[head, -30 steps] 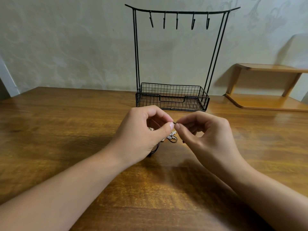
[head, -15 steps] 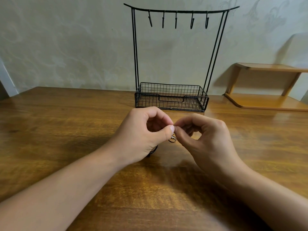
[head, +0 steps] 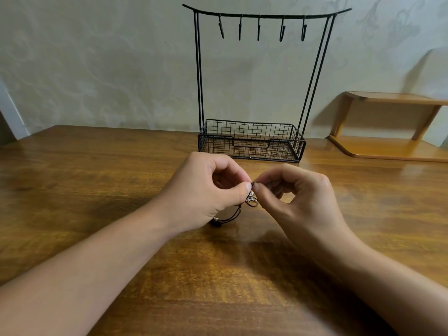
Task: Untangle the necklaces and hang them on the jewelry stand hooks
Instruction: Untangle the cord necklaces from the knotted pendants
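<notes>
Your two hands meet over the table point(head: 72, 190), thumbs nearly touching. Your left hand point(head: 206, 192) pinches the necklaces point(head: 251, 200) between thumb and forefinger; your right hand point(head: 298, 197) pinches a thin dark cord end at the same spot, fingers curled. The bundle hangs just below the fingertips: one small silvery pendant cluster with a ring, plus a dark cord looping down to the table under your left hand, ending in a dark bead. How many necklaces are in the tangle can't be told. One black wire stand point(head: 261, 81) sits just behind your hands, upright. It has one top bar, five hooks point(head: 259, 29), all bare, and one mesh basket at the base. One wooden shelf point(head: 392, 146) stands to the right against the wall.
</notes>
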